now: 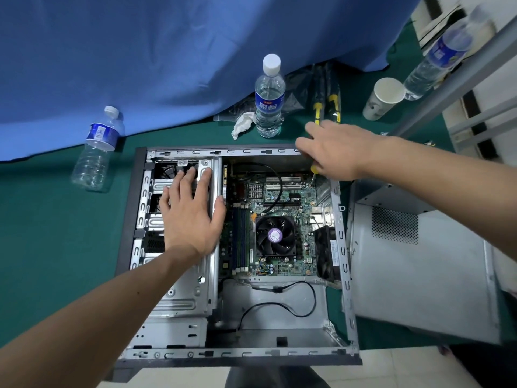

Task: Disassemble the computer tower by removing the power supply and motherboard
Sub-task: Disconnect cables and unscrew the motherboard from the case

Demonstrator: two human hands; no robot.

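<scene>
The open computer tower (345,247) lies on its side on the green table. Its green motherboard (282,203) sits inside with a black CPU fan (275,236) in the middle. My left hand (190,211) rests flat, fingers straight, on the metal drive cage (179,298) at the case's left. My right hand (333,148) grips a yellow-handled screwdriver (314,170), its tip down at the motherboard's far right corner. The bay at the near side of the case holds only loose black cables (279,303). A grey metal box, possibly the power supply (414,264), lies right of the case.
Two water bottles (269,99) (96,149) and a crumpled tissue (243,123) stand beyond the case. More yellow-handled tools (333,105), a paper cup (383,98) and a third bottle (439,57) are at the back right. Blue cloth (167,51) covers the far table. A metal rack (461,79) rises on the right.
</scene>
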